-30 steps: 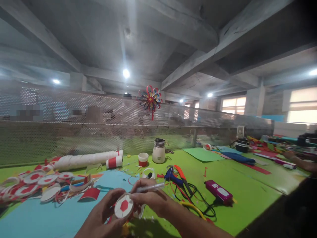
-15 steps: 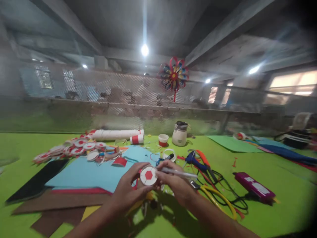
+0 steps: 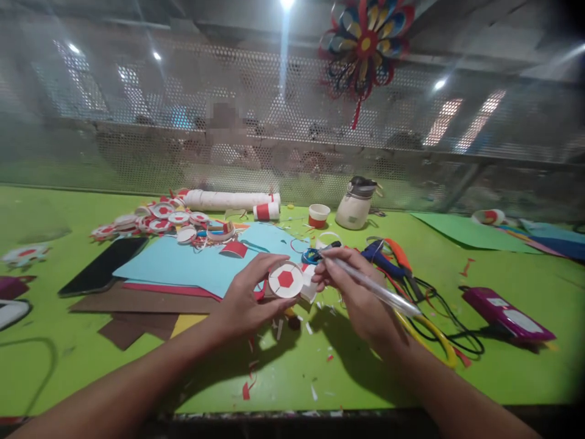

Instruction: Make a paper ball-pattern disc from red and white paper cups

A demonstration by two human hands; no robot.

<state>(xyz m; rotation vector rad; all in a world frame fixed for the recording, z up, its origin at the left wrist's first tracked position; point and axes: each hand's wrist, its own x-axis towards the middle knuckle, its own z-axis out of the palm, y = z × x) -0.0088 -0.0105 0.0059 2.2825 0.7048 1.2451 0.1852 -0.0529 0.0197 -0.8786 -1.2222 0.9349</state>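
Above the green desk point(image 3: 411, 366), the left hand point(image 3: 247, 302) has its grip clamped on one white disc point(image 3: 286, 280) with a red hexagon, held just over the desk's near middle. Beside it, touching the disc's edge, the right hand point(image 3: 354, 292) pinches one clear pen point(image 3: 372, 286). Behind lie one blue sheet point(image 3: 183, 265), one disc pile point(image 3: 159, 219), one phone point(image 3: 103, 274) and one cream jug point(image 3: 355, 204).

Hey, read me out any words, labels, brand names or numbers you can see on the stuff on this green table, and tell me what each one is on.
No text can be read anywhere.
Magenta rectangular device: pale label patches, too blurred to read.
White paper disc with a red hexagon, held by the left hand: a shape, no writing.
Clear pen in the right hand: no legible marking.
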